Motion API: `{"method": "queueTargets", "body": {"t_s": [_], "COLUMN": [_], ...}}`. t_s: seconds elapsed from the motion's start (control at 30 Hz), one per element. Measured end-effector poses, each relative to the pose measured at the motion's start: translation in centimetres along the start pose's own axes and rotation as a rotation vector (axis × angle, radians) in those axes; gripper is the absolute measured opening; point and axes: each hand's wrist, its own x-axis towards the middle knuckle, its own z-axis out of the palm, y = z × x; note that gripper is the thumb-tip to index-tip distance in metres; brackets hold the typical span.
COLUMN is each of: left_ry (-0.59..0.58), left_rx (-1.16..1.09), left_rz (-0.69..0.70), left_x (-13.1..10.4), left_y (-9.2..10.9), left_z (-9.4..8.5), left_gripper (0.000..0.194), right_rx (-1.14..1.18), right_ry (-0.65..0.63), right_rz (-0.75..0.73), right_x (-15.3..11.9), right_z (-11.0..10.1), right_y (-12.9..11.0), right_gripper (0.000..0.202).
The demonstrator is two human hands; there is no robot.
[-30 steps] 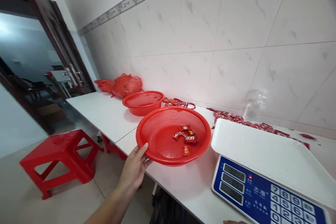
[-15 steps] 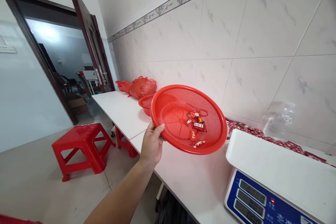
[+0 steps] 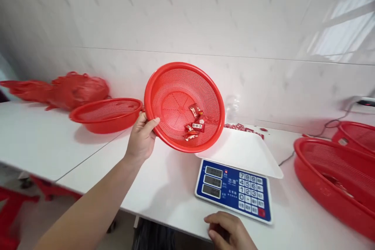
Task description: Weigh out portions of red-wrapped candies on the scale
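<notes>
My left hand (image 3: 143, 136) grips the rim of a round red mesh basket (image 3: 166, 105), thumb on the inside edge. The basket is tilted toward me above the white table, and several small red wrapped packets (image 3: 198, 126) lie in its lower right part. Just in front of the scale's keypad (image 3: 234, 187), near the table's front edge, is my right hand (image 3: 218, 228). Its fingers are curled but apart, with nothing visible between them. The basket's right edge overlaps the view of the scale's white pan (image 3: 243, 148).
Another red basket (image 3: 108, 125) stands at left, beside red plastic bags (image 3: 79, 90). At right are a large red basket (image 3: 319, 179) with packets inside and one more behind it (image 3: 359, 134). Red packets (image 3: 238, 127) lie behind the scale, and a cable runs along the wall.
The view has turned right, bringing the scale's keypad and the right-hand baskets into sight. My right hand has come into view. My left hand still holds the basket, now tilted more steeply.
</notes>
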Motion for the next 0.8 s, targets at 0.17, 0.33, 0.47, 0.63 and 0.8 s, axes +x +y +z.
{"method": "queueTargets", "body": {"t_s": [0.17, 0.33, 0.47, 0.63, 0.8], "left_ry": [-0.141, -0.269, -0.319, -0.329, -0.380], "left_rx": [0.025, 0.082, 0.208, 0.439, 0.579], "left_rz": [0.067, 0.144, 0.202, 0.292, 0.398], "left_x": [1.3, 2.0, 1.8, 1.2, 0.8], "left_y": [-0.9, -1.5, -1.9, -2.2, -2.4], "left_z": [2.4, 3.7, 4.1, 4.5, 5.1], "left_gripper": [0.011, 0.010, 0.012, 0.011, 0.006], "right_rx": [0.065, 0.102, 0.130, 0.146, 0.156], "right_ry": [-0.038, -0.015, 0.005, -0.002, -0.007], "right_rz": [0.069, 0.082, 0.069, 0.089, 0.121], "right_x": [0.9, 0.7, 0.7, 0.8, 0.8], "right_z": [-0.9, -1.1, -1.2, -1.4, -1.5], "right_y": [-1.0, -1.6, -1.7, -1.9, -2.2], "right_gripper": [0.023, 0.024, 0.025, 0.026, 0.028]}}
